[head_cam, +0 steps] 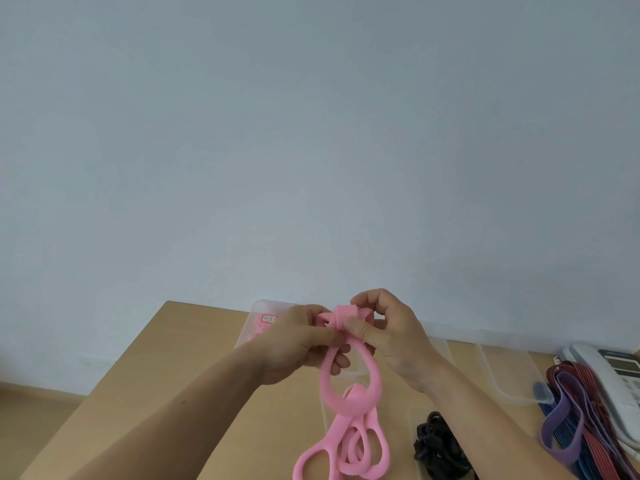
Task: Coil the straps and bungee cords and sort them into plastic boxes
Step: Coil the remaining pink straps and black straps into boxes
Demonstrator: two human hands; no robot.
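Above the middle of the light wooden bench [138, 393], both hands held up a soft pink strap with looped handle ends [349, 393], clear of the surface. The left hand [301, 341] had its fingers curled round the strap's upper part from the left, the thumb and forefinger closed on the band just below a folded knot at the top and the lower fingers wrapped behind the band. The right hand [394, 337] pinched the same knot from the right: its thumb pressed flat on the front of the fold, while the forefinger arched over the top and the other fingers curled behind it. The knot thus sat between the two thumbs, and below the fingers the strap hung in one long loop that ended in a bunch of smaller pink loops near the bench's near edge. Behind the hands, at the far edge, stood a clear plastic box [258, 315] with something pink and a small label inside. A second clear plastic box [502, 372] lay toward the right edge. A bundle of black cords [436, 445] lay by the near edge, right of the hanging loops; whether it sat inside a box could not be told. A heap of flat purple, red and blue straps [571, 417] lay at the right edge, touching a white desk telephone [620, 375] in the far right corner.
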